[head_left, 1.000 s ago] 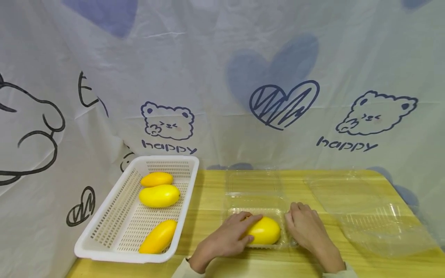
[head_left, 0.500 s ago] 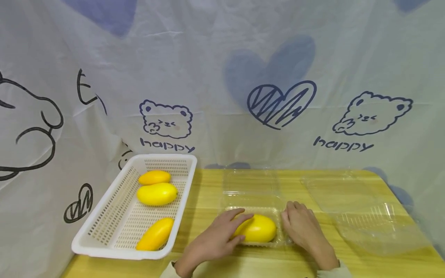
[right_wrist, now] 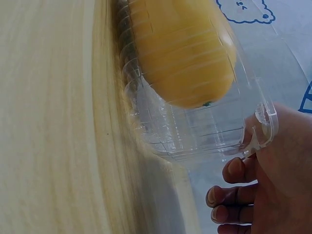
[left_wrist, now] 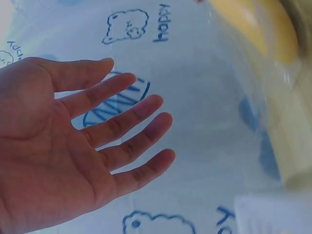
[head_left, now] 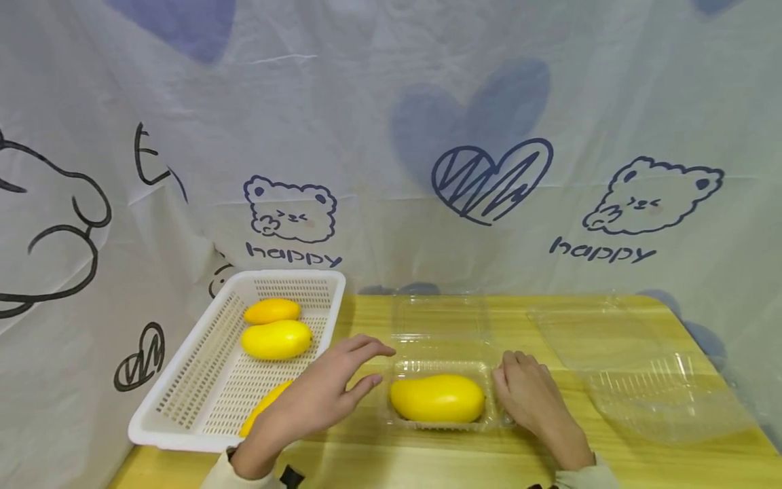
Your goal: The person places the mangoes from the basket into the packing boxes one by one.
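Observation:
A yellow mango (head_left: 438, 399) lies lengthwise in the base of a clear plastic clamshell box (head_left: 440, 319), whose lid is folded back flat behind it. At the box's right edge my right hand (head_left: 531, 397) pinches the rim corner, its other fingers curled, as the right wrist view shows the rim (right_wrist: 267, 122) by the thumb. My left hand (head_left: 324, 394) hovers between the box and the white basket (head_left: 145, 435), fingers spread and holding nothing. In the left wrist view its palm (left_wrist: 58, 161) faces the camera. Inside the basket are more mangoes (head_left: 277, 339); the nearest (head_left: 263, 411) is partly hidden by the left hand.
To the right, more clear plastic packaging (head_left: 660, 387) lies opened out on the wooden table (head_left: 427, 462). A patterned cloth (head_left: 391, 136) hangs behind the table and along the left side. A small black object (head_left: 292, 477) shows by the left sleeve.
My left hand has let go of the mango in the box and moved left toward the basket, its fingers spreading. The right hand has stayed at the box's edge.

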`<state>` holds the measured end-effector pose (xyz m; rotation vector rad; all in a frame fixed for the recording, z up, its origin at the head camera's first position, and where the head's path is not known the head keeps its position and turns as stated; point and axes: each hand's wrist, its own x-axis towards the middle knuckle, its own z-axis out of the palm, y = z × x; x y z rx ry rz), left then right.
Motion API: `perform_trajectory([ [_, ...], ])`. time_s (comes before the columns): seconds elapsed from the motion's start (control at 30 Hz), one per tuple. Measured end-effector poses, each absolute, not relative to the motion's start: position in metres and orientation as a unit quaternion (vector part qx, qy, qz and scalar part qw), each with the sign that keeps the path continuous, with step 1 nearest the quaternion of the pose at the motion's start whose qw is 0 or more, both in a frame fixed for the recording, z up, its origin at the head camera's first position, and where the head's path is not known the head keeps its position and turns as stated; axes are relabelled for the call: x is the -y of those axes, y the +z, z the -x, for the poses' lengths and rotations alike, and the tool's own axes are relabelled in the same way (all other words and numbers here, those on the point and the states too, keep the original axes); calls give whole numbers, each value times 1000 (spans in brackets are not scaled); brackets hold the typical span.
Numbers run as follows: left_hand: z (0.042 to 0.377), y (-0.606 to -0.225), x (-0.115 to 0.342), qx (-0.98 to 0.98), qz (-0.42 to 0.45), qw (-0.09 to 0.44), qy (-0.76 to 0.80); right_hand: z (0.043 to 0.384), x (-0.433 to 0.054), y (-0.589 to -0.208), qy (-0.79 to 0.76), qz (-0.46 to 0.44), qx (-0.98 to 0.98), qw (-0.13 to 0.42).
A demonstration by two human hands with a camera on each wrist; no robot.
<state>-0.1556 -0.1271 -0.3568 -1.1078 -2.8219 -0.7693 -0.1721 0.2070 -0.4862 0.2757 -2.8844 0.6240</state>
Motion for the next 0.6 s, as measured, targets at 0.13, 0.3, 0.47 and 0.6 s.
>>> perform_trajectory([
  [0.13, 159, -344, 146, 916, 333, 18, -222, 173, -207, -486, 213, -93, 969, 86],
  [0.3, 167, -334, 171, 923, 321, 21, -209, 174, -207, -484, 212, -94, 969, 89],
  [0.47, 174, -335, 193, 929, 305, -11, -208, 175, -207, -484, 214, -91, 970, 77],
  [0.6, 180, -336, 208, 938, 301, -10, -173, 174, -206, -485, 218, -86, 970, 67],
])
